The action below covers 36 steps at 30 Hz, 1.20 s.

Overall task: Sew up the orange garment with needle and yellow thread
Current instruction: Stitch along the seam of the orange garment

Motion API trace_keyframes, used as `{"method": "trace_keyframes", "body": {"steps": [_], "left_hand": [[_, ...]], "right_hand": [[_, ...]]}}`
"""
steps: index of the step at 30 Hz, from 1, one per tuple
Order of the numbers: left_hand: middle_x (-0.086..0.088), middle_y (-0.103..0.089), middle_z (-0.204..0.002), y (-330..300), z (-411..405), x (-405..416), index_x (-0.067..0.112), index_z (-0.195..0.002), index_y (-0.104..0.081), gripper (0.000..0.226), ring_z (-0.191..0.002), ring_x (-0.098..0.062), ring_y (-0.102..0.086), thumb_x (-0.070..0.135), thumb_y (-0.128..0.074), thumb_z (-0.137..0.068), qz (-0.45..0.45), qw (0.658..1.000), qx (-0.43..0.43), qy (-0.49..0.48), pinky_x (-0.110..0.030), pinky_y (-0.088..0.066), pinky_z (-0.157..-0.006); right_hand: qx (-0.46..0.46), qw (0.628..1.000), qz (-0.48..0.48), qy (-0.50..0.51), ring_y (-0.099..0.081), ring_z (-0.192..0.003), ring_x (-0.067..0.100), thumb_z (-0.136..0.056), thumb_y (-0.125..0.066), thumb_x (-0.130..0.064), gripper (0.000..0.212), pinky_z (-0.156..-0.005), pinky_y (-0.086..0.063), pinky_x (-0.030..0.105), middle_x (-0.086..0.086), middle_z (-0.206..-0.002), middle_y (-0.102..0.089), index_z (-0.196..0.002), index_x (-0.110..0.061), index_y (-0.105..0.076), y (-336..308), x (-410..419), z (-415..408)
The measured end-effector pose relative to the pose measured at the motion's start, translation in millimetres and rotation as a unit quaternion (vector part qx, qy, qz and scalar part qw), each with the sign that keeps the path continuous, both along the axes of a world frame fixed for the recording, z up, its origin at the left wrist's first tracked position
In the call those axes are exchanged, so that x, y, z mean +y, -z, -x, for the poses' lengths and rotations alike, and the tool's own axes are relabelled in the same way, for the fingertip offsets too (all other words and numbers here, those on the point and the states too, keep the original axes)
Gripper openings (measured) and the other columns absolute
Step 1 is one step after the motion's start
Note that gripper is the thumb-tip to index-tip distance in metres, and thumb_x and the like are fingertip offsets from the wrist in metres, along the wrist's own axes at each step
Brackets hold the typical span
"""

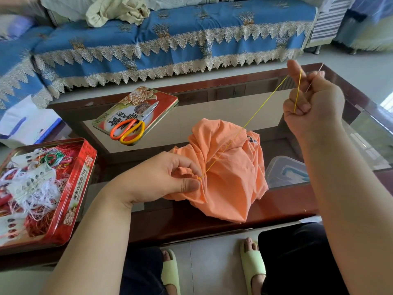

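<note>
Left hand (168, 177) pinching orange garment (229, 173), right hand (312, 103) gripping needle (314, 78), scissors (131, 126) on lid (163, 96)

Two hands: left (170, 177), right (312, 103). One garment (229, 177), one thread (265, 103), one needle (314, 78), one scissors (136, 124), two tins (80, 173) (168, 99), two slippers (171, 271) (253, 267).

Bare forearms, pale-green slippers (253, 266), dark trousers (297, 258)

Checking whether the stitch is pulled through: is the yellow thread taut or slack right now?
Taut. The yellow thread runs in a straight line from the orange garment, pinched by the left hand, up to the raised right hand holding the needle.
</note>
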<state>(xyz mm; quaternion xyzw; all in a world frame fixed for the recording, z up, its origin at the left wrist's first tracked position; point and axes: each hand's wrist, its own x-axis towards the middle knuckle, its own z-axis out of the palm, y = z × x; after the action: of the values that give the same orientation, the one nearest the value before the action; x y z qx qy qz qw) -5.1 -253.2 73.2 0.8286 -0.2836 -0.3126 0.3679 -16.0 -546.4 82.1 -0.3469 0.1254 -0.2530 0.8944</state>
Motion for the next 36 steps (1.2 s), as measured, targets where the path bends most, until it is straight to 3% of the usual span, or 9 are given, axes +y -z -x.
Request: {"method": "trace_keyframes", "body": {"steps": [7, 14, 20, 22, 26, 30, 33, 36], "left_hand": [[0.030, -0.065, -0.085, 1.3, 1.3, -0.5, 0.043, -0.080, -0.070, 0.006, -0.085, 0.007, -0.062, 0.047, -0.068, -0.075, -0.020, 0.999, 0.030, 0.037, -0.015, -0.050, -0.073], [0.012, -0.069, -0.090, -2.0, 4.5, -0.5, 0.029, -0.083, -0.072, 0.017, -0.090, -0.009, -0.066, 0.043, -0.071, -0.075, -0.018, 0.997, 0.065, 0.047, -0.033, -0.059, -0.080], [-0.003, -0.070, -0.095, -2.6, 5.5, -2.1, 0.026, -0.083, -0.074, 0.021, -0.095, -0.023, -0.066, 0.043, -0.070, -0.072, -0.005, 0.997, 0.063, 0.040, -0.049, -0.056, -0.083], [-0.001, -0.071, -0.095, -1.8, 4.3, -1.6, 0.025, -0.082, -0.074, 0.020, -0.094, -0.021, -0.066, 0.042, -0.070, -0.073, 0.004, 0.997, 0.070, 0.036, -0.046, -0.058, -0.082], [0.011, -0.070, -0.087, -2.4, 1.9, 0.2, 0.029, -0.077, -0.074, 0.012, -0.090, -0.007, -0.065, 0.039, -0.068, -0.076, 0.049, 0.995, 0.082, 0.035, -0.027, -0.055, -0.078], [0.015, -0.065, -0.082, -4.8, 1.5, 4.4, 0.031, -0.077, -0.072, 0.009, -0.086, -0.003, -0.061, 0.037, -0.074, -0.083, 0.085, 0.987, 0.117, 0.071, -0.023, -0.048, -0.079], [0.018, -0.064, -0.080, -4.6, 1.8, 4.8, 0.036, -0.076, -0.072, 0.008, -0.085, -0.002, -0.061, 0.045, -0.070, -0.075, 0.075, 0.985, 0.131, 0.085, -0.023, -0.047, -0.079], [0.018, -0.064, -0.078, -1.9, 2.1, 4.0, 0.037, -0.073, -0.072, 0.018, -0.083, -0.001, -0.061, 0.055, -0.074, -0.071, 0.081, 0.986, 0.121, 0.075, -0.021, -0.048, -0.078]], "right_hand": [[0.001, 0.998, 0.041, 0.048, -0.020, -0.033, 0.007, -0.106, -0.026, -0.018, 0.034, -0.039, -0.019, 0.022, 0.005, -0.097, -0.075, -0.073, -0.017, -0.037, -1.5, -1.1, 1.6], [0.025, 0.997, 0.053, 0.057, -0.020, -0.032, 0.008, -0.106, -0.028, -0.020, 0.031, -0.037, -0.020, 0.021, 0.005, -0.096, -0.075, -0.076, -0.018, -0.036, 1.7, 0.4, -1.7], [0.049, 0.994, 0.058, 0.082, -0.020, -0.031, 0.009, -0.106, -0.028, -0.019, 0.029, -0.040, -0.017, 0.021, 0.007, -0.093, -0.075, -0.077, -0.018, -0.034, 6.6, 1.7, -4.6], [0.056, 0.993, 0.068, 0.085, -0.021, -0.032, 0.010, -0.106, -0.027, -0.019, 0.028, -0.039, -0.018, 0.021, 0.007, -0.094, -0.075, -0.079, -0.018, -0.033, 9.4, 0.7, -6.8], [0.080, 0.987, 0.111, 0.087, -0.021, -0.034, 0.011, -0.106, -0.024, -0.021, 0.028, -0.038, -0.022, 0.021, 0.009, -0.099, -0.074, -0.080, -0.017, -0.034, 14.5, -2.9, -11.2], [0.099, 0.981, 0.141, 0.091, -0.021, -0.035, 0.011, -0.106, -0.023, -0.022, 0.030, -0.038, -0.023, 0.021, 0.010, -0.099, -0.074, -0.078, -0.016, -0.033, 17.8, -1.0, -12.6], [0.104, 0.976, 0.169, 0.095, -0.021, -0.035, 0.012, -0.106, -0.023, -0.023, 0.030, -0.038, -0.022, 0.021, 0.009, -0.099, -0.074, -0.078, -0.016, -0.032, 19.7, 2.2, -14.0], [0.122, 0.949, 0.279, 0.085, -0.021, -0.036, 0.013, -0.106, -0.026, -0.022, 0.026, -0.038, -0.019, 0.022, 0.004, -0.095, -0.075, -0.081, -0.017, -0.033, 21.3, 6.9, -18.6]]}}
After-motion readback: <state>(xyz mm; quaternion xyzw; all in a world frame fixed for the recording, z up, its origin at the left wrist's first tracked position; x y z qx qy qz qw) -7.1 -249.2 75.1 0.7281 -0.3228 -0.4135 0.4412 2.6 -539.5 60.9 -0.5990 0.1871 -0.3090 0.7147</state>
